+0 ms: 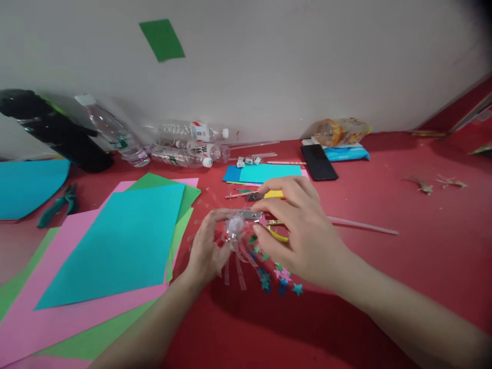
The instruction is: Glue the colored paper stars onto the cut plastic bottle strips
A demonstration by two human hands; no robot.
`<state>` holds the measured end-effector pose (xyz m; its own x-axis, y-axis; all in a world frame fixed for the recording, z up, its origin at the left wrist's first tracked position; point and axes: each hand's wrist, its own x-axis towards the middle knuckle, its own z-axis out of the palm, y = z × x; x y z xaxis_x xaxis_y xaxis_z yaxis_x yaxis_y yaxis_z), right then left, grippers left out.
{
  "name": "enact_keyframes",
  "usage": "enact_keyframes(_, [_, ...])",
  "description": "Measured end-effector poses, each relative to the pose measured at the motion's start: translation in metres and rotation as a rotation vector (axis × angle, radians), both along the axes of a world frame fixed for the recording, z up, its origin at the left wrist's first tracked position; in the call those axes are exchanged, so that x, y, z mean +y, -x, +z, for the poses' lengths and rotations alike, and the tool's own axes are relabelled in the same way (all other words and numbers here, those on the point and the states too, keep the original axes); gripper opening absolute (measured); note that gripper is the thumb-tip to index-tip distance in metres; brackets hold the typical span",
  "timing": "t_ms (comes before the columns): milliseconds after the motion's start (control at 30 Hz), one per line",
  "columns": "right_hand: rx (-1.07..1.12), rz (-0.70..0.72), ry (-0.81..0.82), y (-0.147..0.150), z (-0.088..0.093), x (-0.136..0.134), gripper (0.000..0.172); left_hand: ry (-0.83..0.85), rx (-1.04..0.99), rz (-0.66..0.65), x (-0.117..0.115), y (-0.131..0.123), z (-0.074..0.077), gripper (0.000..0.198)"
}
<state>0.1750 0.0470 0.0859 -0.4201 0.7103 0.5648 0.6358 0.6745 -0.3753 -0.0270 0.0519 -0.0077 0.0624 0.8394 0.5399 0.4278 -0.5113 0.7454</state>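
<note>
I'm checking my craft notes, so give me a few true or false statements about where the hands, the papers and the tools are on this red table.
1. The left hand holds the clear plastic bottle top cut into strips. True.
2. The flat black phone lies on the large teal paper sheet. False: it lies on the red table, well right of that sheet.
3. Several small coloured stars lie on the table close to the right hand. True.
4. The right hand grips the green-handled pliers. False: they lie untouched at far left.
</note>
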Motion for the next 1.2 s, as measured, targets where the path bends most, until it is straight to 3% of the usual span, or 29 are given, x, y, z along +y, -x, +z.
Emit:
enact_keyframes(400, [-0.022, 0.117, -0.041, -0.004, 0.005, -0.004, 0.017, 0.061, -0.084, 0.026, 0.0, -0.001, 0.004, 0.021])
enact_keyframes(733, [0.0, 0.118, -0.012, -0.008, 0.007, 0.002, 0.016, 0.163, -0.112, 0.027, -0.005, -0.002, 0.009, 0.025])
enact_keyframes(967, [-0.104, 0.108, 0.086, -0.005, 0.002, 0.003, 0.018, 0.159, -0.101, 0.037, -0.001, -0.003, 0.008, 0.027])
enact_keyframes(1200, [-0.102, 0.144, 0.159, -0.01, 0.003, 0.004, 0.018, 0.245, -0.146, -0.02, -0.005, -0.007, 0.02, 0.024])
